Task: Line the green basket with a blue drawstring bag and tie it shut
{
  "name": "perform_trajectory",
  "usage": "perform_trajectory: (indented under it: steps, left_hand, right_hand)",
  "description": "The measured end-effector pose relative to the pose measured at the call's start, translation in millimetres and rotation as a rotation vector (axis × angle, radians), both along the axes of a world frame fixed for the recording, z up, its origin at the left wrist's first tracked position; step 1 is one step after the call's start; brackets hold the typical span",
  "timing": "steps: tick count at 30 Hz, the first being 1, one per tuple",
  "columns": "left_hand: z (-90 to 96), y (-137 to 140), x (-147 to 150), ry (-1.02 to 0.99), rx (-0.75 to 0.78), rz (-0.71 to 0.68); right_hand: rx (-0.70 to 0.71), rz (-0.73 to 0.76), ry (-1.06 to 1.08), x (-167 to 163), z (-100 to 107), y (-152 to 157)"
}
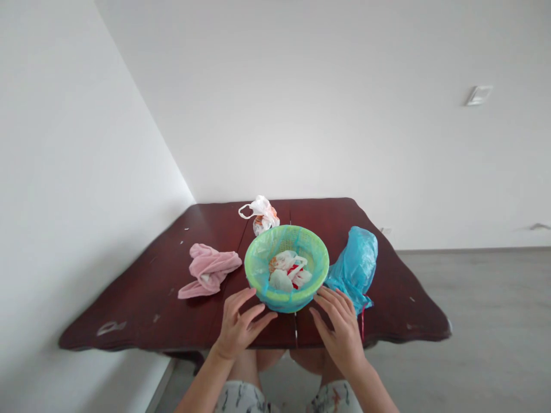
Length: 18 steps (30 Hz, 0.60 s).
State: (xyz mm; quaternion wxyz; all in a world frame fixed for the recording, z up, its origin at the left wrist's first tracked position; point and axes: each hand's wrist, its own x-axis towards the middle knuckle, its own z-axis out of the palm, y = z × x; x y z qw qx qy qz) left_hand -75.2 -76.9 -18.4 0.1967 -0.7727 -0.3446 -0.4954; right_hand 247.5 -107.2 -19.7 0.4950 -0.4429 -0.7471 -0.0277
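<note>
A light green basket (319, 241) stands near the middle of the dark red wooden table, lined with a thin blue plastic bag (262, 255) that folds over its rim. Inside lie crumpled white plastic bags (284, 278) with red and orange print. At the basket's front left is my left hand (241, 322), fingers spread, fingertips by its lower side. My right hand (338, 324) is at the front right, fingers apart, its tips by the basket's side. Whether the fingertips press on the basket is hard to tell. Neither hand grips anything.
A pink cloth (209, 269) lies crumpled on the left of the table (150, 310). Behind the basket sits a knotted white plastic bag (262, 215) with orange print. A bulging blue plastic bag (359, 264) rests to the right. White walls stand behind and at left.
</note>
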Motion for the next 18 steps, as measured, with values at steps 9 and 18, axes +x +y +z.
perform_trajectory:
  steps: [9,18]
  left_hand:
    - [-30.8,22,9,-0.006,-0.066,-0.021]
    - [-40.5,17,23,-0.010,-0.189,-0.124]
  right_hand:
    - [0.019,-0.080,-0.051,-25,-4,16]
    - [-0.041,-0.061,-0.050,-31,-13,15]
